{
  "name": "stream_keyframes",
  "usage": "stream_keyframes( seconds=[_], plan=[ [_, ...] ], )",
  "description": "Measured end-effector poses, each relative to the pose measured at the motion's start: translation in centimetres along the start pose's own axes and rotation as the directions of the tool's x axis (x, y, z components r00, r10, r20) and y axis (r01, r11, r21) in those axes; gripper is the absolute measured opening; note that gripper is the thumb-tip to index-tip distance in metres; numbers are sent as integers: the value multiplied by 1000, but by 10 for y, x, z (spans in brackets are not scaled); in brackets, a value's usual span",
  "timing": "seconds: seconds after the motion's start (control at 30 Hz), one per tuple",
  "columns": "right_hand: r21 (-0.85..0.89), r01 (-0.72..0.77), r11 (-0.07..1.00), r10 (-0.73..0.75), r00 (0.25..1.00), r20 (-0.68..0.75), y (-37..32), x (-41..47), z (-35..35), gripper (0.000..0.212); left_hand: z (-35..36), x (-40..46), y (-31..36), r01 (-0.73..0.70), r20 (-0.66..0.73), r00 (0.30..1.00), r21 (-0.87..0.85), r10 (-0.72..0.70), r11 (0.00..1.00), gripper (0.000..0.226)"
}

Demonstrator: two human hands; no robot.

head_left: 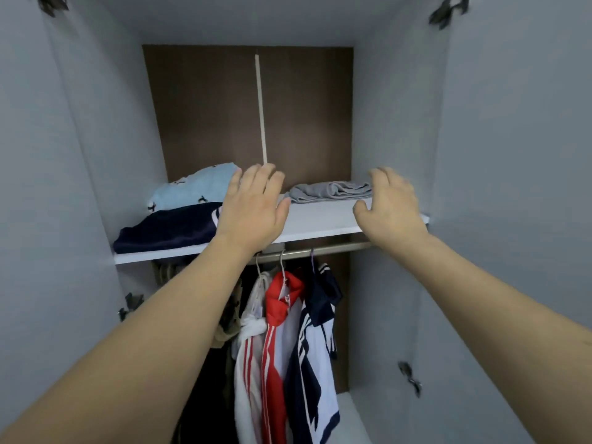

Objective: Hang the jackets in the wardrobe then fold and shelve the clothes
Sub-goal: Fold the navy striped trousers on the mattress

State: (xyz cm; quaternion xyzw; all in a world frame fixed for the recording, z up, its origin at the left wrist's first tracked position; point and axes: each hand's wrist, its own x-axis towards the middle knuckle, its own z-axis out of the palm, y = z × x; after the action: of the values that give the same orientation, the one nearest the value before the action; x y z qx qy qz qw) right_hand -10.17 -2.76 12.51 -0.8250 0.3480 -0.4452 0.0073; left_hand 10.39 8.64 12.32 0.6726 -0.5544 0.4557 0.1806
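looks like you're pretty much at the tail end of shelving here

both your hands are up at the shelf (307, 225) with fingers spread and holding nothing: left hand (253, 206) in front of the middle, right hand (389, 201) toward the right end, just beside the grey fold (330, 191). the jackets (288, 341) already hang on the rail (330, 249) under the shelf, so i'd call that part done. on the shelf you've got a light blue top (192, 187) at the back left, a navy piece (166, 229) at the front left edge, and the grey fold toward the back right. can't tell if more clothes are waiting outside the wardrobe (397, 123).
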Motion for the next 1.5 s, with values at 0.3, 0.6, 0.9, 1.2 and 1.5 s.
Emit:
stream_keyframes(
  seconds=[0.3,0.6,0.9,1.2,1.5],
  plan=[
    [-282,149,948,-248,900,-358,98,-97,-147,59,-37,10,169,-278,-365,911,-194,194,941,54],
    [-398,74,914,-240,891,-386,214,-191,-292,67,-92,39,391,-436,-589,792,-360,162,824,55],
    [-457,-181,871,-8,924,-382,325,-300,-422,66,-131,45,593,-521,-537,814,-509,220,685,53],
    [-539,-424,728,191,880,-434,409,-389,-511,62,-143,49,761,-600,-512,798,-623,318,502,51],
    [-518,-662,541,422,747,-513,514,-468,-564,58,-132,43,938,-655,-532,721,-732,443,187,49]
  ],
)
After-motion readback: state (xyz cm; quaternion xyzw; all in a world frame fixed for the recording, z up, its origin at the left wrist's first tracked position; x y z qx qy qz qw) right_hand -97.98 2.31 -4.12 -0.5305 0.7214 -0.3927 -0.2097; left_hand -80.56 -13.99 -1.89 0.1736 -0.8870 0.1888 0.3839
